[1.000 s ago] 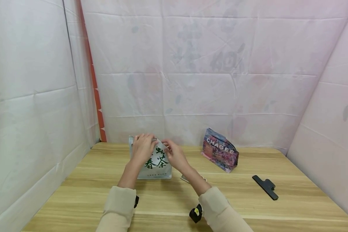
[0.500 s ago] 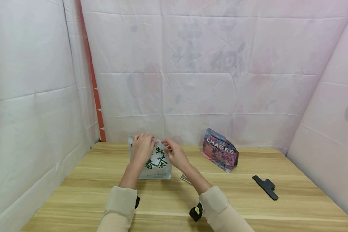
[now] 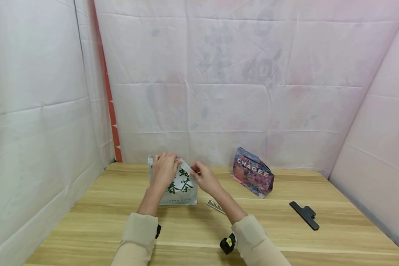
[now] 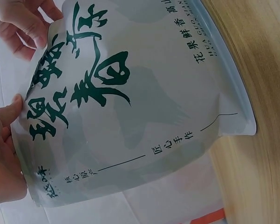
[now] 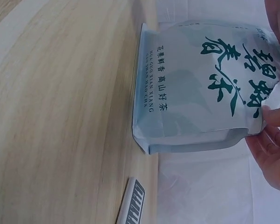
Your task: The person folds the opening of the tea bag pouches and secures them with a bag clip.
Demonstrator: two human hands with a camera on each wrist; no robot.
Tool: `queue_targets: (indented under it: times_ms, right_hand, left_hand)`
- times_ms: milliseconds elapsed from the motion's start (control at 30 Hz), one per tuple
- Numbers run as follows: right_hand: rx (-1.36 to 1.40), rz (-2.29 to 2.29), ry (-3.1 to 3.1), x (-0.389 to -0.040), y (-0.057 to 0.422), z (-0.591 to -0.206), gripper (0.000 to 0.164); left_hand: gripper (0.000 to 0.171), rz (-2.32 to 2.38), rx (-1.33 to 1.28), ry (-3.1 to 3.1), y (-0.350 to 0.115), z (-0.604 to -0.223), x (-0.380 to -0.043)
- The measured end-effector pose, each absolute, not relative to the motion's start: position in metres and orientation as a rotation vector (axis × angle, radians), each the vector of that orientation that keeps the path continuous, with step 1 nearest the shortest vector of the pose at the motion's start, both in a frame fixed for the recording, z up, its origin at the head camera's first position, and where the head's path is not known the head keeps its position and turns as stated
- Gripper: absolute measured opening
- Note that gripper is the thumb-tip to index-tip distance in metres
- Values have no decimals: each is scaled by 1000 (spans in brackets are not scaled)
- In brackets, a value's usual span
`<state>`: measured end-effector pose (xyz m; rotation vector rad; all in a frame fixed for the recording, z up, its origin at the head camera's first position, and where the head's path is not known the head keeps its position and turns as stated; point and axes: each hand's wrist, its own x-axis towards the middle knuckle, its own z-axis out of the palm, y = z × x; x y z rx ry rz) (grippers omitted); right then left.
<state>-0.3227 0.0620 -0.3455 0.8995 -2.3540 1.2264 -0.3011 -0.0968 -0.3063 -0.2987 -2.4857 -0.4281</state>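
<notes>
A pale silver-green tea bag [image 3: 177, 197] with large green brush characters stands upright on the wooden table. At its top edge, left of the middle, my left hand [image 3: 164, 170] grips the film with thumb and fingers. My right hand [image 3: 204, 178] pinches the top edge near the right corner, where a whitish strip is turned over toward me. In the right wrist view the thumb of the right hand [image 5: 272, 140] lies on the bag's front, with fingers behind it. The left wrist view has the left hand [image 4: 7, 154] at the top edge, thumb in front.
A purple-pink CHAGEE bag [image 3: 252, 173] stands at the back right. A black wide bag clip [image 3: 304, 215] lies on the right of the table [image 3: 193, 236]. Near my right forearm lies a small flat white piece with dark bars [image 3: 216, 206]. White cloth [image 3: 226, 111] hangs behind and at both sides.
My right hand has shifted slightly right and down along the top edge, and more of the turned-over strip shows. The left hand and the bag are almost where they were.
</notes>
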Motion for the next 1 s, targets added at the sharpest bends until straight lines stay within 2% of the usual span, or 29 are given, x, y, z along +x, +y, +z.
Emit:
queue_targets:
  times_ms: [1000]
  right_hand:
    - [788,1120,-2376,-325,64,-344,5]
  left_hand:
    - [18,-453,-295,-2465,-98,-307,-301]
